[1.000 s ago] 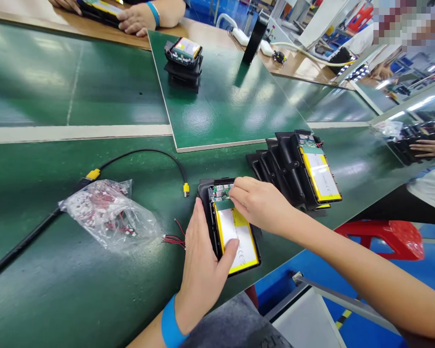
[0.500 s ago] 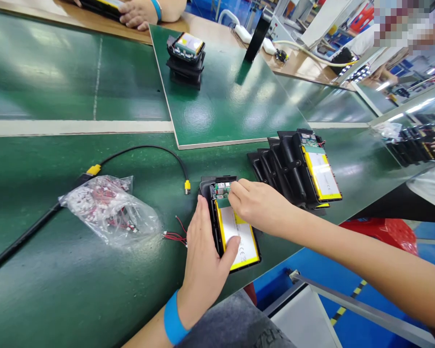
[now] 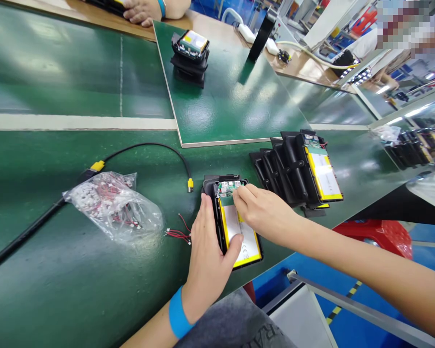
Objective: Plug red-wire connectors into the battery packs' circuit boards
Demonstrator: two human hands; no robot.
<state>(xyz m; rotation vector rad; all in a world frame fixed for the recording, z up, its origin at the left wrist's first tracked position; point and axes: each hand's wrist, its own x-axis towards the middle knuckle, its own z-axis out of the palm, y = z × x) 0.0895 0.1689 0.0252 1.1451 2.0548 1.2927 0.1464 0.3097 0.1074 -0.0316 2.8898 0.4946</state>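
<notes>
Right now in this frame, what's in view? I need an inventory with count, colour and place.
Workbench: 1, green, under everything
Open device: 1, black, white and yellow, at the hands
Device stack: several, black, right of the open device
Clear bag: 1, red and white contents, left
Loose wires: several, mostly red, beside left hand
Cable: 1, black with yellow parts, left
Raised board: 1, green, beyond the open device
Smaller stack: 1, mostly black, on the board
Stool: 1, red, lower right
Co-worker's hand: 1, top
Wristband: 1, blue, left wrist
Left hand: 1, along the casing
Right hand: 1, at the circuit board
</notes>
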